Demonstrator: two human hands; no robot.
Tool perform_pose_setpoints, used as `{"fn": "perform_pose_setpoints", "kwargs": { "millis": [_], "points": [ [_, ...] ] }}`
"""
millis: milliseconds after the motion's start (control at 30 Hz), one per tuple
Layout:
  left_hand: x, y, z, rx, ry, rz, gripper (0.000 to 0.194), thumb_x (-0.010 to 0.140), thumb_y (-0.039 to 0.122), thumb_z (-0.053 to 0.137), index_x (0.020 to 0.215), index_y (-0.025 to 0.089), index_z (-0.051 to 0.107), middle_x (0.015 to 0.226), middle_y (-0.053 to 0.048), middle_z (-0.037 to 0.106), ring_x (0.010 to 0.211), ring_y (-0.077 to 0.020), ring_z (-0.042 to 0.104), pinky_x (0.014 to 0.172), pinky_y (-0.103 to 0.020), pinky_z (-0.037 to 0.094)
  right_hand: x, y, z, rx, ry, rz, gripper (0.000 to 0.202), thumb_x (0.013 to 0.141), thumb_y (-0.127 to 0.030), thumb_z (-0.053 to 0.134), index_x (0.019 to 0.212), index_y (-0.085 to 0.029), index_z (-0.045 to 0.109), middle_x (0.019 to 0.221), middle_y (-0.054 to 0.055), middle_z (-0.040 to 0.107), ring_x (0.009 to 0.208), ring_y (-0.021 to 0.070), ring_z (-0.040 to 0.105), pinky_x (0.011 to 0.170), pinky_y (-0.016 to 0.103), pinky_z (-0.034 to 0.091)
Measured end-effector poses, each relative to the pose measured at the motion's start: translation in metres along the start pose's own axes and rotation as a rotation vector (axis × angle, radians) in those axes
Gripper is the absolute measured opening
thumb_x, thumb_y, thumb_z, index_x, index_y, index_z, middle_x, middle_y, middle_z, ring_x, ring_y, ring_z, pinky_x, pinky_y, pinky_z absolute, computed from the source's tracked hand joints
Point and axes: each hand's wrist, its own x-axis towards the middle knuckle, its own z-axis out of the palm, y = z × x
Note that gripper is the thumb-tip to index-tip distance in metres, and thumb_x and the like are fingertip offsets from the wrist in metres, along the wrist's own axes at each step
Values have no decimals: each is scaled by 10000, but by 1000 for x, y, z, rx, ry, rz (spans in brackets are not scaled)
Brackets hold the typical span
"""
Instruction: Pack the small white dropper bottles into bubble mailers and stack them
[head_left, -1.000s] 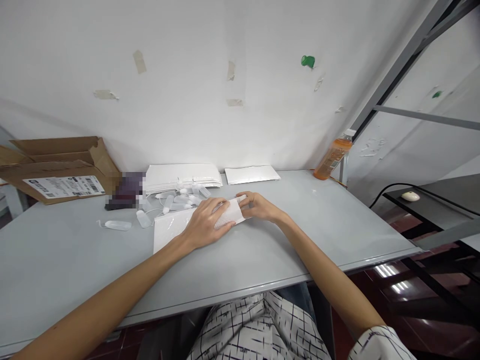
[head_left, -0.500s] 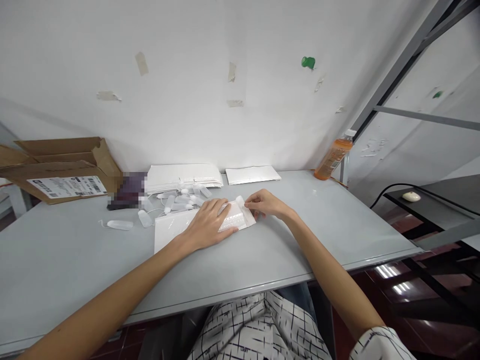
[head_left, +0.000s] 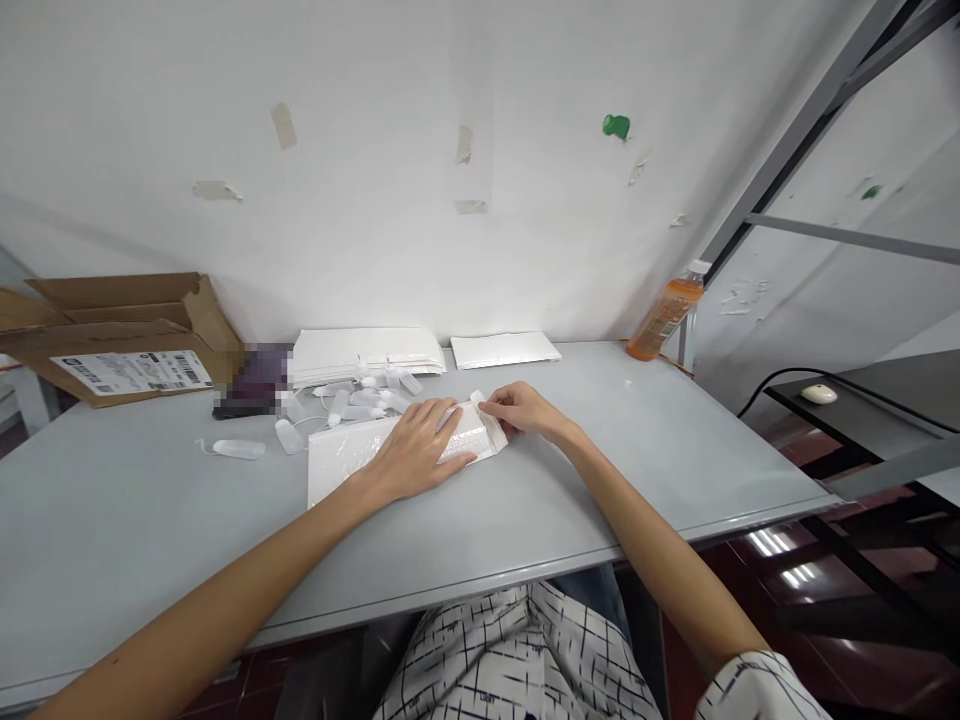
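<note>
Currently: one white mailer point(head_left: 339, 458), flat on the table point(head_left: 555, 510), lying lengthwise before the person, its flap point(head_left: 493, 432) at the right end and not folded down shut; contents, if any, cannot be told. Left hand point(head_left: 415, 452): palm down across the mailer, fingers extended and slightly spread, pressing, gripping nothing. Right hand point(head_left: 525, 410): thumb and fingers nearly closed, pinching the far edge of the flap. Just beyond the mailer: a pile of clear tubes point(head_left: 339, 405), loose and outside any mailer; one tube point(head_left: 240, 449) apart, to the left. Behind: a stack point(head_left: 360, 350) of flat mailers and, beside it, a separate white packet point(head_left: 504, 348). Far left: open carton point(head_left: 142, 312), dark item point(head_left: 261, 372), blurred. Far right: orange bottle point(head_left: 666, 320), upright but seen slanted.
</note>
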Motion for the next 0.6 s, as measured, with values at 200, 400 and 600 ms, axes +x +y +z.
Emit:
{"fn": "perform_pose_setpoints", "kwargs": {
  "millis": [200,400,600],
  "points": [
    [1,1,-1,4,-9,4,501,954,491,475,1255,94,535,1295,-203,553,1149,-331,533,951,-481,452,1,4,0,-47,5,-48,276,782,-386,606,623,-172,536,549,-16,558,505,106,512,476,227,334],
    [0,0,1,-42,1,-19,505,946,505,480,1276,126,531,1344,-205,520,1179,-345,522,965,-514,447,4,6,4,-166,-22,-61,246,686,-294,638,555,-188,459,523,-52,434,513,85,403,492,242,259],
    [0,-1,1,-55,-7,-20,516,947,512,477,1280,123,539,1346,-207,521,1188,-346,519,970,-515,447,4,1,9,-326,31,-55,388,666,-217,611,489,-195,267,500,-59,241,531,83,221,505,279,164]
  ]
}}
